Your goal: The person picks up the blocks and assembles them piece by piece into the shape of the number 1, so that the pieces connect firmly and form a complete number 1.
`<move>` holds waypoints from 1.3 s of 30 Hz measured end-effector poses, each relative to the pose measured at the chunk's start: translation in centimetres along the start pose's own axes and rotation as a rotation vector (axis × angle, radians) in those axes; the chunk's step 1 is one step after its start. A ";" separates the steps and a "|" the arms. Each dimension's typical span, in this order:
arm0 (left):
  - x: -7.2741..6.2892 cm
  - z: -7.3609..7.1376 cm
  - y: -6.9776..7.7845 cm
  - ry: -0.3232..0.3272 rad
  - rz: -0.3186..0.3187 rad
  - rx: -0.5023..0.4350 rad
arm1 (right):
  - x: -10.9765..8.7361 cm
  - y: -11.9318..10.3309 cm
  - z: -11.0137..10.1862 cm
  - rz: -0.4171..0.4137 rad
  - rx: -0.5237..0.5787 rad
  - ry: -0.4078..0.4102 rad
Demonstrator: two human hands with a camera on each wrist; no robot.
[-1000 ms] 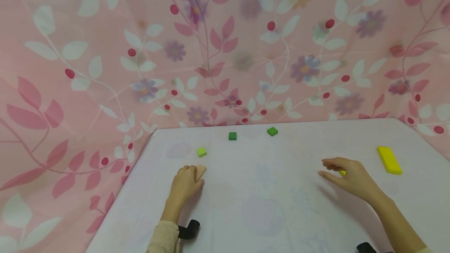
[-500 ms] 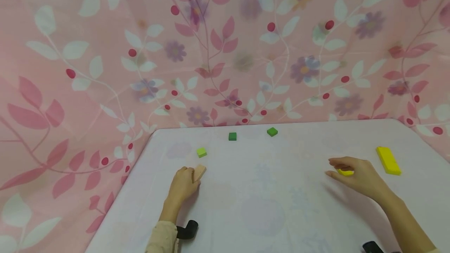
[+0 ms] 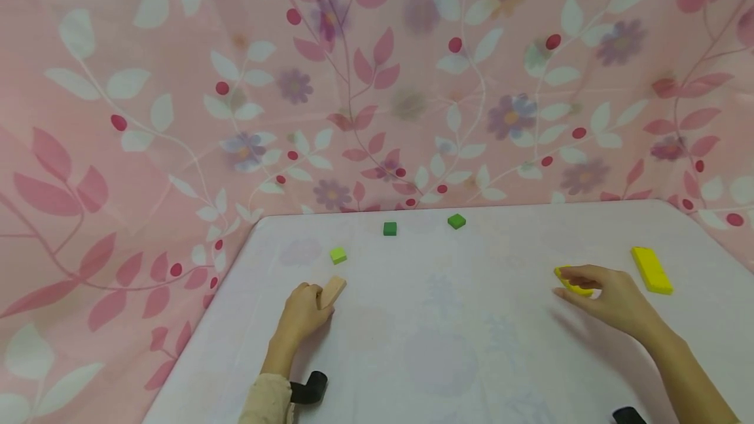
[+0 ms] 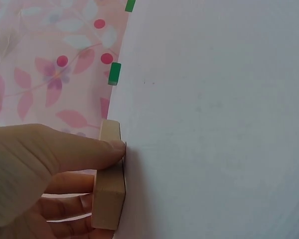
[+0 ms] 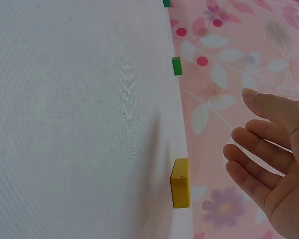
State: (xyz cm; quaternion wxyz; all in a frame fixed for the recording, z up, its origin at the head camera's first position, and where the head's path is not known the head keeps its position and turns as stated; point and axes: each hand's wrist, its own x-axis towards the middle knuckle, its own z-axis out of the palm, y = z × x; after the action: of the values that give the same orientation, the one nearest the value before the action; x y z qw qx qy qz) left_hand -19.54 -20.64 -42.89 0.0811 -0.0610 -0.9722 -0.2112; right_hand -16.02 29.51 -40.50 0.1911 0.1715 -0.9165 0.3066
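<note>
My left hand (image 3: pixel 304 313) grips a plain wooden block (image 3: pixel 333 292) at the left of the table. In the left wrist view the thumb lies on that block and the fingers curl behind it. My right hand (image 3: pixel 607 296), fingers loosely bent, hovers over a yellow block (image 3: pixel 578 290) that it partly hides. The right wrist view shows the right hand with parted fingers, holding nothing, apart from a yellow block (image 5: pixel 180 189). A longer yellow block (image 3: pixel 651 271) lies to its right in the head view.
A light green block (image 3: pixel 338 255) lies just beyond the wooden one. Two darker green blocks, one left (image 3: pixel 390 229) and one right (image 3: pixel 456 221), sit near the table's far edge. A pink floral cloth (image 3: pixel 377 84) hangs behind the white-covered table (image 3: pixel 436 358).
My right hand has moved right, uncovering more of the nearer yellow block. The left hand has drawn back slightly along the wooden block, which stays in place and shows more.
</note>
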 end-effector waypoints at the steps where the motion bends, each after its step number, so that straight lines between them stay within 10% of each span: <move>1: 0.0 0.0 -0.1 -0.003 -0.002 -0.008 | 0.0 0.1 -0.1 0.011 -0.005 -0.011; 39: -0.8 -0.6 -1.5 -0.056 0.007 -0.165 | -0.3 5.4 -2.4 0.235 0.023 -0.237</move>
State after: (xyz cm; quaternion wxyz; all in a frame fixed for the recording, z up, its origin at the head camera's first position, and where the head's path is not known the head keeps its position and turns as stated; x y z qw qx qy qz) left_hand -18.88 -22.34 -43.06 0.0491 -0.0767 -0.9532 -0.2884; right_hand -17.47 35.15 -41.49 0.0426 0.1001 -0.9429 0.3148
